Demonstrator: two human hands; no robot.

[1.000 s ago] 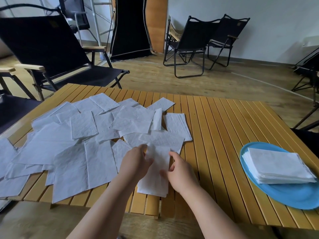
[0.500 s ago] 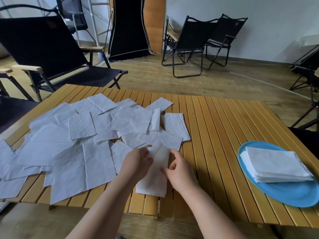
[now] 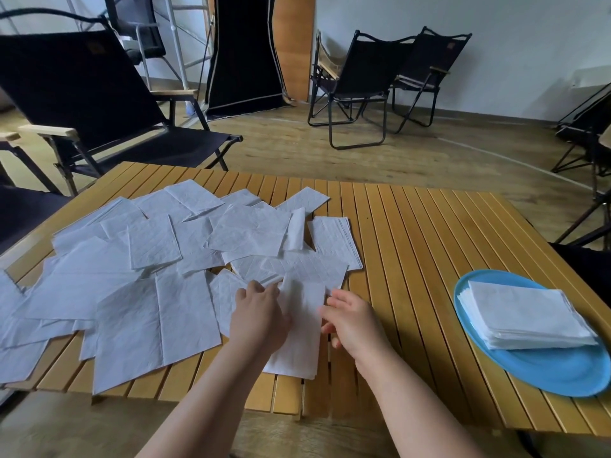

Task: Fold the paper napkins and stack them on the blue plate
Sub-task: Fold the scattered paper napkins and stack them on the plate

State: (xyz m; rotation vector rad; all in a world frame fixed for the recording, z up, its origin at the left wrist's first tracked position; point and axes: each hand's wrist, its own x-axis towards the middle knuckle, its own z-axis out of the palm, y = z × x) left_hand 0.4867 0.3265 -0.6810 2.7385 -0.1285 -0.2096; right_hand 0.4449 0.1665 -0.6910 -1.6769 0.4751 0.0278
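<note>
A white napkin, folded into a narrow strip, lies near the front edge of the slatted wooden table. My left hand rests palm down on its left side, fingertips by its far corner. My right hand sits at its right edge with fingers spread and loose, thumb touching the paper. A large pile of unfolded napkins covers the table's left half. At the right, the blue plate carries a stack of folded napkins.
Black folding chairs stand around: one behind the table's left corner, two at the back, others at the right edge. Bare slats lie between the napkin and the plate.
Both hands were pinching the napkin's far end. Now the left hand lies flatter on the strip and the right hand has let go and spread its fingers beside it.
</note>
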